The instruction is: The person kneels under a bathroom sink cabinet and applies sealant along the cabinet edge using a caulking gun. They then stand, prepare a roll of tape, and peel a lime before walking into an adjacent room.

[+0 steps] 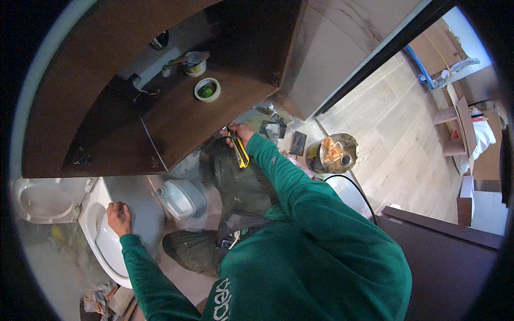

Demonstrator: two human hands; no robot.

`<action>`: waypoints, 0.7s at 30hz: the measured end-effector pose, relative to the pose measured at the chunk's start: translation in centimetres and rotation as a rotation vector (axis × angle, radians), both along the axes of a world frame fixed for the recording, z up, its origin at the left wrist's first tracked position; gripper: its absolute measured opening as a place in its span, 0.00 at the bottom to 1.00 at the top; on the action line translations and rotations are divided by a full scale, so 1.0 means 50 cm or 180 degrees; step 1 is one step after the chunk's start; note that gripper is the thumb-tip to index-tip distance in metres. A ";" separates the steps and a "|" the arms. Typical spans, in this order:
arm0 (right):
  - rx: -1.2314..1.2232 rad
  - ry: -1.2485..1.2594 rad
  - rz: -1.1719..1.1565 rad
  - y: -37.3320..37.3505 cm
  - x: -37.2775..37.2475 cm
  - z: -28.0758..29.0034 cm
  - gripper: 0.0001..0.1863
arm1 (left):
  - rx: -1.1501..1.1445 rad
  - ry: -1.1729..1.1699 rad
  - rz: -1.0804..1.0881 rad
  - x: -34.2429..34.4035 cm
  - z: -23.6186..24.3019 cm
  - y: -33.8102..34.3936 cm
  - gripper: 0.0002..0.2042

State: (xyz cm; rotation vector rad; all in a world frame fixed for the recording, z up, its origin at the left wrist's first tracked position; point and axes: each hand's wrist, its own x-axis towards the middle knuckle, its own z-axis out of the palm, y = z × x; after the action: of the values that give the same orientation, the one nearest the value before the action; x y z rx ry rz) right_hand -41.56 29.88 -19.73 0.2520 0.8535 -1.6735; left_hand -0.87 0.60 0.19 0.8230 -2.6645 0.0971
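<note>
My right hand (pixel 241 132) grips a yellow-and-black utility knife (pixel 239 151) at the lower front edge of a dark brown vanity cabinet (pixel 176 120). The blade end points down along my wrist. My left hand (pixel 119 216) rests flat on the rim of a white toilet bowl (pixel 101 241) at the lower left, holding nothing. Both arms wear green sleeves. My knees, in dark trousers, are bent beneath me on the floor.
On the cabinet top lie a tape roll with something green in it (pixel 207 89) and a second roll (pixel 195 67). A white plastic jug (pixel 179 198) stands by my knee. A bucket with a plastic bag (pixel 334 153), a black cable and small dark pieces lie on the floor at right.
</note>
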 end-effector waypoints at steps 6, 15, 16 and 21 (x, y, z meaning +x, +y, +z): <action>0.0092 -0.0252 -0.0814 0.040 -0.029 0.007 0.10 | 0.0018 -0.0037 -0.0008 0.004 -0.001 -0.004 0.05; 0.0337 0.0137 0.0127 0.012 0.000 -0.020 0.13 | 0.0018 -0.0049 0.0082 0.006 -0.001 -0.002 0.06; 0.0340 0.0060 0.0089 0.037 -0.009 -0.017 0.13 | -0.0026 -0.0027 0.0068 0.005 -0.002 -0.001 0.06; 0.1048 0.0495 -0.0138 0.206 -0.063 0.049 0.15 | -0.0581 -0.0158 -0.0162 0.011 -0.010 0.004 0.08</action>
State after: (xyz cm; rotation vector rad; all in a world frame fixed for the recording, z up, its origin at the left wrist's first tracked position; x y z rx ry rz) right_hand -44.71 40.18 -17.26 0.3705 1.2501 -1.6021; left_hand -0.31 0.80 -0.29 0.7027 -2.6715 0.3467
